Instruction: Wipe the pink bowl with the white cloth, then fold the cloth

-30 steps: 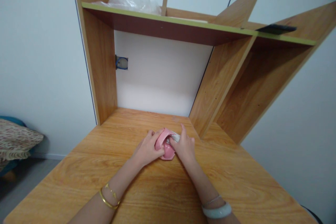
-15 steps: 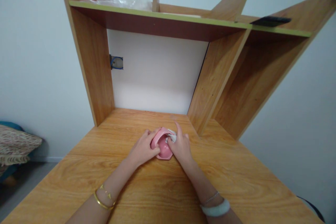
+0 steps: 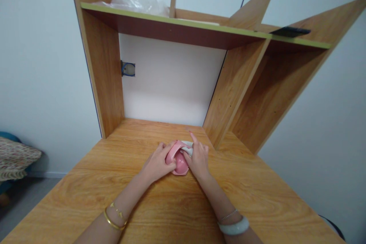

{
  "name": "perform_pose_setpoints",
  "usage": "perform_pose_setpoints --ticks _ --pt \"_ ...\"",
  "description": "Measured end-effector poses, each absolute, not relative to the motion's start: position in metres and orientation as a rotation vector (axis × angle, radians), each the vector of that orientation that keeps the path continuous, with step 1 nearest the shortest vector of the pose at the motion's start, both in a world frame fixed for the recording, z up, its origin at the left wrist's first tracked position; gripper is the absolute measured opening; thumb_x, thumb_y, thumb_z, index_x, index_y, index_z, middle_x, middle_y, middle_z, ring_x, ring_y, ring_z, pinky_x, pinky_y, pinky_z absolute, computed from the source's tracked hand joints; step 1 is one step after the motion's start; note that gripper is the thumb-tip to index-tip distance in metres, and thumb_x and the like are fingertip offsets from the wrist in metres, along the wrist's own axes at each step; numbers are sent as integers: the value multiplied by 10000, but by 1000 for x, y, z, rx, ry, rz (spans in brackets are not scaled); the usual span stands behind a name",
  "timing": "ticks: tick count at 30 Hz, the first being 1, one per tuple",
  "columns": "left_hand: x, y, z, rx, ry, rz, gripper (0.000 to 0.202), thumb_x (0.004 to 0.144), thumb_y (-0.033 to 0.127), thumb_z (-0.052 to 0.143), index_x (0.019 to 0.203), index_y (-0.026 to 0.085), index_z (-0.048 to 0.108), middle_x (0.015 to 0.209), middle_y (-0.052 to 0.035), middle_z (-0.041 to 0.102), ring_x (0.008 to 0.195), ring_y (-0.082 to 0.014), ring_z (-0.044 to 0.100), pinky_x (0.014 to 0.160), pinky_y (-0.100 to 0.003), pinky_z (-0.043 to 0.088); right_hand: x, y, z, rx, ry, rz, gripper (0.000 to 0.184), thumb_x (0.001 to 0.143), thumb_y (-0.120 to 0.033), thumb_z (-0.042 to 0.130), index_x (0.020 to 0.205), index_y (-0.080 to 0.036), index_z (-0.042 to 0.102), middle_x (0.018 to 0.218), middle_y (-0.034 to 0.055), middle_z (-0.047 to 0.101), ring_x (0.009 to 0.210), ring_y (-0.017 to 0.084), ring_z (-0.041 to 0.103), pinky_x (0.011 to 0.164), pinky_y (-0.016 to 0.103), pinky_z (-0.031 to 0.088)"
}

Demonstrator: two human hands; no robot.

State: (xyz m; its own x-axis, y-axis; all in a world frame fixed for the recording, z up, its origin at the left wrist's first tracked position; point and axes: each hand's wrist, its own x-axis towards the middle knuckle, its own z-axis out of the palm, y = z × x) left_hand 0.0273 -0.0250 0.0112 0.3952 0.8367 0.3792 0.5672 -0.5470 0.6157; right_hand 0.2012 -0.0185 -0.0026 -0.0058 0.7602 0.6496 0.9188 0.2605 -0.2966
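Observation:
A glossy pink bowl (image 3: 181,164) with an angular rim is tilted on the wooden desk, its hollow facing me. My left hand (image 3: 159,163) grips its left side, thumb inside and fingers around the outside. In my right hand (image 3: 198,159) is a whitish cloth (image 3: 187,148), pinched against the bowl's upper right rim. The right index finger points up, away from the cloth. Part of the cloth lies behind the rim, and my fingers hide some of it.
The wooden desk (image 3: 168,209) spreads out under my arms. A shelf unit (image 3: 171,26) stands at the back, with a clear plastic bag (image 3: 137,4) and a flat black object (image 3: 290,31) on it. An open socket box (image 3: 128,69) is in the back wall. Patterned fabric (image 3: 17,158) hangs at far left.
The view has shifted slightly. Both hands stay on the bowl, and the cloth has moved a little at the rim under my right hand.

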Motion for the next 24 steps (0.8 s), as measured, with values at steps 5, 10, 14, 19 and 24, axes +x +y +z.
perform_pose_setpoints --ticks 5,10,14,19,24 --pt "28 -27 12 2308 1263 907 647 709 304 545 1322 282 340 1020 -40 516 880 -197 551 826 -318 422 198 -16 1 -1883 -1666 -39 742 726 -376 520 1357 -137 212 913 96 655 851 250 587 758 349 352" --pt "24 -22 10 2313 1285 956 637 775 382 514 1350 255 271 1229 -77 487 1070 -243 500 909 -367 377 200 -13 -4 -1872 -1633 169 647 757 -304 460 1349 -132 261 925 102 664 825 229 612 680 296 413" --pt "23 -18 7 2219 1269 972 654 814 428 473 1370 216 202 1327 -106 415 1162 -255 438 948 -395 350 200 -13 -10 -1735 -1546 257 628 738 -211 437 1342 -148 275 956 73 666 851 203 606 740 301 433" --pt "31 -19 -3 2107 1147 1047 838 727 418 597 1376 147 141 1398 -149 284 1246 -265 331 1012 -407 289 195 -15 -13 -1520 -1412 395 655 739 -194 408 1359 -138 207 967 53 668 864 173 603 806 315 436" --pt "41 -18 -13 1917 992 1132 881 742 276 582 1373 145 -19 1341 -153 359 1176 -203 425 992 -371 331 192 -17 -13 -1469 -1328 385 646 741 -235 408 1353 -132 227 971 72 659 852 181 603 763 309 449"
